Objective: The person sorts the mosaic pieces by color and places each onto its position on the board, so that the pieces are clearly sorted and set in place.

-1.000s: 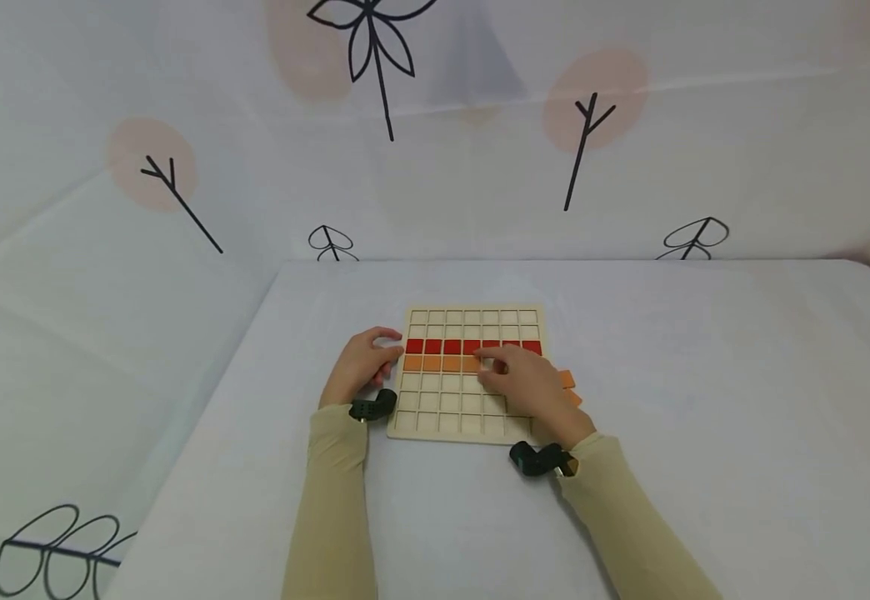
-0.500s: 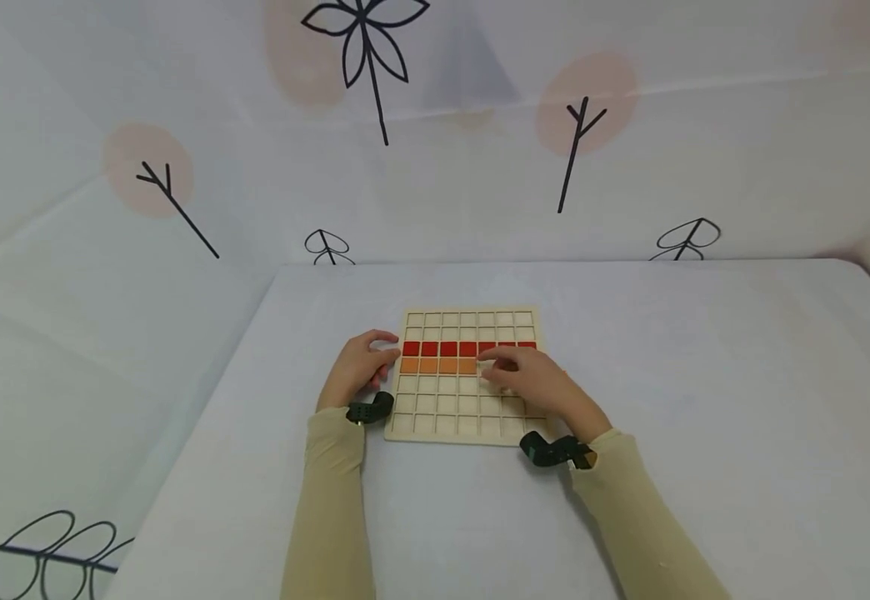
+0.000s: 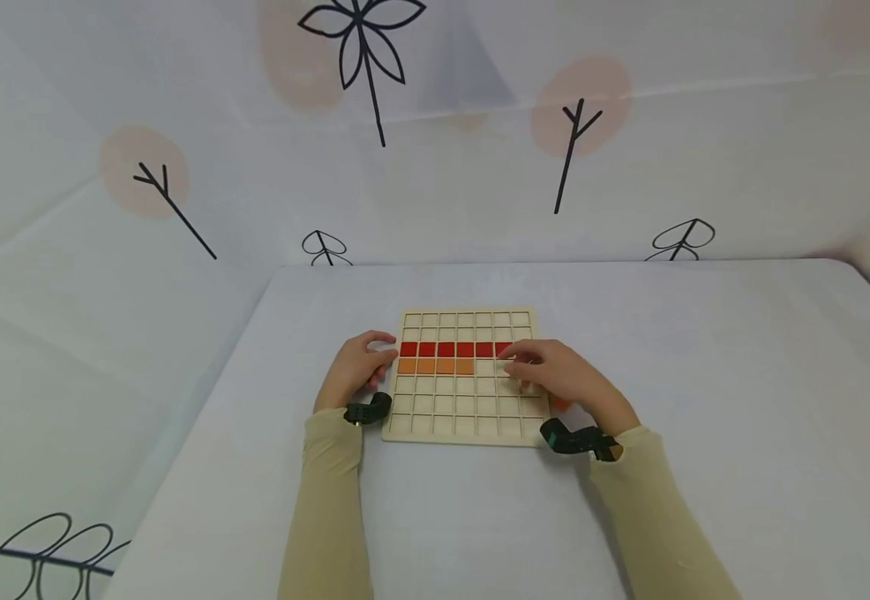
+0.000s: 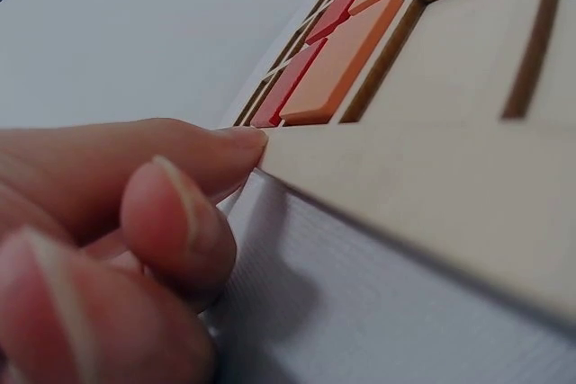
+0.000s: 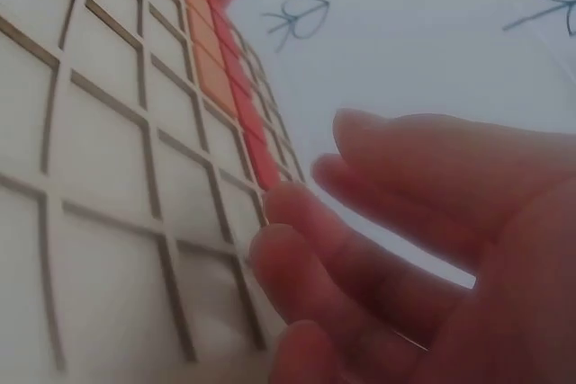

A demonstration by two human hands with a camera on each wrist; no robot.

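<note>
A pale wooden grid board (image 3: pixel 465 421) lies on the table with a row of red square tiles (image 3: pixel 446 349) across it. Just below, several orange square tiles (image 3: pixel 426 366) fill the left part of another row. My left hand (image 3: pixel 354 367) is at the board's left edge; in the left wrist view an extended fingertip (image 4: pixel 243 139) touches the frame beside the tiles. Over the right side of the board hovers my right hand (image 3: pixel 566 371), hiding the right end of the red row. Its fingers (image 5: pixel 306 222) are loosely bent, and nothing shows between them in the right wrist view.
An orange piece (image 3: pixel 559 403) shows partly beside the board's right edge, under the right hand. A white cloth covers the table (image 3: pixel 742 400), and a patterned cloth backdrop (image 3: pixel 465 192) rises behind it and at the left.
My right hand has moved right, away from the last orange tile in the row. The left hand stays at the board's edge. The view has shifted slightly.
</note>
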